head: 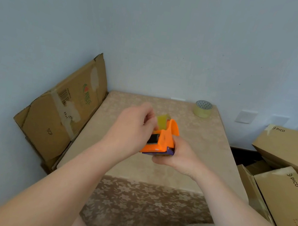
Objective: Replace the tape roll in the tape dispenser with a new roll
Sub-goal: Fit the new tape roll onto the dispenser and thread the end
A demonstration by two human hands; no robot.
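I see the right hand gripping the orange tape dispenser from below, above the table. The left hand pinches the yellowish tape roll in it. A second roll sits at the far right corner.

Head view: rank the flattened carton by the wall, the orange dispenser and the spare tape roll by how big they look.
1. flattened carton, clearly largest.
2. orange dispenser, partly hidden by both hands.
3. spare tape roll, smallest, though it sits farther away, so the gap with the dispenser is unsure.
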